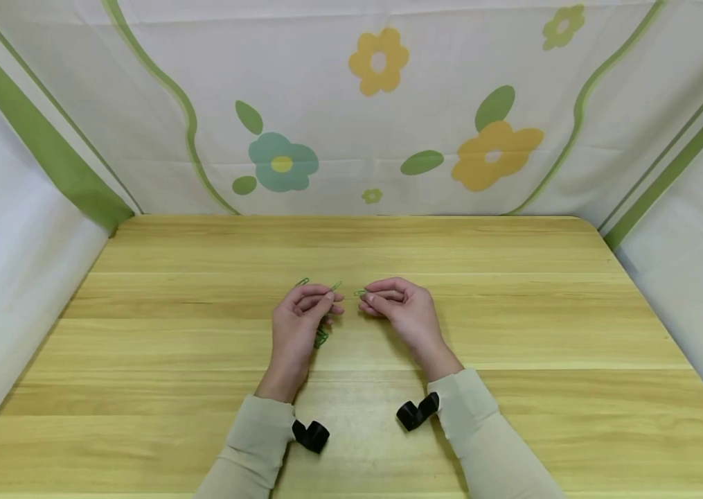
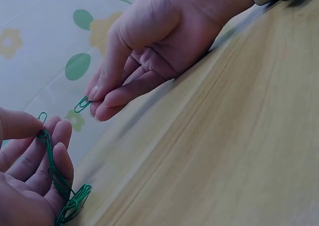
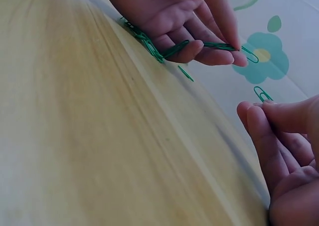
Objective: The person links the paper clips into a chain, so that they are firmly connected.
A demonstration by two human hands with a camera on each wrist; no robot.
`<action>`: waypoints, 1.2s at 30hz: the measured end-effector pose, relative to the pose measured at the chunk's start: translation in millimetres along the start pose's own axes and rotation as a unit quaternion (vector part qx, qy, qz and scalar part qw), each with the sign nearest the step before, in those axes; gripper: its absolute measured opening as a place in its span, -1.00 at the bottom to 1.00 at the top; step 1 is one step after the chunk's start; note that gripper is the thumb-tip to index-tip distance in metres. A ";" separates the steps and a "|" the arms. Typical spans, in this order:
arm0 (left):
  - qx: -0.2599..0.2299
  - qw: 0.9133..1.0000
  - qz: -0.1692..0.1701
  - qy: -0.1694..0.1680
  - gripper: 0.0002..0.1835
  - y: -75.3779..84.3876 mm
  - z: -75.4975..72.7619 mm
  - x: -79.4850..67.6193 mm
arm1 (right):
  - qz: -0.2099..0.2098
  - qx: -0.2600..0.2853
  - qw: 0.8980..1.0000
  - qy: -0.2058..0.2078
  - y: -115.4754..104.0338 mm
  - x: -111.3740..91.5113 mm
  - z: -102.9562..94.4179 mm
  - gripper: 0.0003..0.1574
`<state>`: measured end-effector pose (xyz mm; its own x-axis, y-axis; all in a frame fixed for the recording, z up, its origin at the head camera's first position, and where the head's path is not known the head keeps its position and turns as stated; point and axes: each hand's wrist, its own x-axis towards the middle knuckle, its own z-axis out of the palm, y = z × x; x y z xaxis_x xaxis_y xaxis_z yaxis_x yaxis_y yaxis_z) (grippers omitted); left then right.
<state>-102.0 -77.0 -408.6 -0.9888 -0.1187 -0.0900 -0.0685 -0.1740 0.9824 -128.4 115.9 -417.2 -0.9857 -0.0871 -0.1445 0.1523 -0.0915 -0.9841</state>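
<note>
My left hand (image 1: 301, 319) pinches the end paper clip of a green paper clip chain (image 2: 58, 179) between thumb and forefinger. From there the chain runs down across the fingers and ends in a bunch beside the palm, close to the table. One end clip (image 3: 250, 55) sticks out past the fingertips. Opposite it, my right hand (image 1: 410, 315) pinches a single green paper clip (image 2: 81, 105) by one end, its loop pointing at the left hand. A small gap separates the two clips.
Another green paper clip (image 3: 185, 73) lies on the wooden table (image 1: 513, 333), beyond the left hand. A white cloth with flowers (image 1: 339, 104) hangs behind the table's far edge, and pale cloth walls stand at both sides. Black wrist cameras (image 1: 312, 436) sit at both cuffs.
</note>
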 end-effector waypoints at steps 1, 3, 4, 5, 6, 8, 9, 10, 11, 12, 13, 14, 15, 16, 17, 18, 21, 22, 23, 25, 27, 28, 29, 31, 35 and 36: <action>-0.001 1.000 -0.001 0.000 -0.79 0.1 -0.1 0.2 | -0.001 0.001 1.000 0.001 -0.1 -0.1 0.2 -0.76; -0.004 1.000 -0.001 0.000 -0.82 -0.2 -0.7 0.9 | -0.005 0.009 1.000 0.006 -0.2 -0.3 0.7 -0.77; -0.007 1.000 -0.002 0.001 -0.83 -0.4 -1.0 1.1 | -0.007 0.016 1.000 0.008 -0.3 -0.4 1.1 -0.77; -0.009 1.000 -0.003 0.002 -0.85 -0.3 -1.1 1.1 | -0.010 0.023 1.000 0.011 -0.3 -0.4 1.6 -0.78; -0.010 1.000 -0.003 0.003 -0.87 -0.1 -1.1 1.1 | -0.013 0.031 0.999 0.014 -0.4 -0.5 2.1 -0.78; -0.011 1.000 -0.005 0.004 -0.90 -0.6 -1.6 1.3 | -0.020 0.046 0.999 0.021 -0.2 -0.4 3.6 -0.80; -0.011 1.000 -0.005 0.003 -0.91 -0.5 -1.6 1.2 | -0.023 0.051 0.998 0.024 -0.2 -0.5 4.4 -0.80; -0.011 1.000 -0.005 0.003 -0.91 -0.3 -1.6 1.0 | -0.027 0.056 0.998 0.027 -0.3 -0.6 5.3 -0.81; -0.010 1.000 -0.004 0.002 -0.91 -0.4 -1.5 1.1 | -0.031 0.060 0.997 0.031 -0.4 -0.8 6.1 -0.81; -0.010 1.000 -0.004 0.002 -0.91 -0.4 -1.4 1.1 | -0.034 0.064 0.997 0.035 -0.7 -1.1 6.9 -0.82; -0.010 1.000 -0.003 0.001 -0.90 -0.5 -1.4 1.2 | -0.038 0.066 0.996 0.038 -0.9 -1.5 7.7 -0.82; -0.010 1.000 -0.004 0.001 -0.90 -0.5 -1.3 1.2 | -0.041 0.069 0.996 0.041 -1.0 -1.9 8.4 -0.82; -0.010 1.000 -0.004 0.000 -0.90 -0.4 -1.2 1.3 | -0.043 0.071 0.996 0.044 -1.2 -2.4 9.1 -0.83; -0.009 1.000 -0.005 0.000 -0.90 -0.5 -1.3 1.6 | -0.046 0.072 0.995 0.045 -1.4 -2.8 9.6 -0.83; -0.009 1.000 -0.007 0.000 -0.90 -0.6 -1.3 1.8 | -0.047 0.075 0.995 0.046 -1.6 -3.3 10.2 -0.83; -0.008 1.000 -0.008 0.000 -0.90 -0.3 -1.4 1.8 | -0.050 0.076 0.995 0.045 -1.7 -3.7 10.7 -0.83; -0.003 1.000 -0.012 0.008 -0.91 0.8 -2.1 2.0 | -0.054 0.076 0.995 0.040 -1.8 -4.6 11.8 -0.82; -0.002 1.000 -0.013 0.011 -0.91 1.4 -2.5 1.9 | -0.055 0.075 0.995 0.038 -1.7 -4.7 12.2 -0.82; -0.001 1.000 -0.013 0.015 -0.91 2.2 -2.9 1.6 | -0.056 0.075 0.995 0.035 -1.6 -4.6 12.6 -0.81; -0.001 1.000 -0.012 0.020 -0.91 3.2 -3.4 1.4 | -0.056 0.075 0.995 0.033 -1.2 -4.4 13.1 -0.80; 0.000 1.000 -0.011 0.019 -0.91 3.4 -3.5 1.4 | -0.056 0.077 0.995 0.031 -0.5 -3.9 13.3 -0.79; 0.002 1.000 -0.011 0.018 -0.90 3.4 -3.4 1.4 | -0.055 0.079 0.995 0.030 -0.3 -3.7 13.4 -0.79; 0.005 1.000 -0.011 0.016 -0.90 3.0 -3.3 1.6 | -0.054 0.082 0.995 0.028 -0.3 -3.7 13.5 -0.77; 0.010 1.000 -0.012 0.013 -0.90 2.2 -2.9 1.7 | -0.052 0.084 0.995 0.025 -0.4 -3.7 13.9 -0.75; 0.023 1.000 -0.017 0.008 -0.89 1.5 -1.5 1.6 | -0.055 0.075 0.995 0.019 -0.5 -3.3 14.7 -0.70; 0.025 1.000 -0.018 0.007 -0.89 1.5 -1.1 1.4 | -0.058 0.071 0.996 0.018 -0.4 -3.2 14.8 -0.70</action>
<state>-103.4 -78.6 -407.4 -0.9837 -0.1271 -0.1276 -0.1110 -0.1303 0.9853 -124.2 101.5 -414.8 -0.9988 -0.0326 -0.0375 0.0442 -0.2388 -0.9701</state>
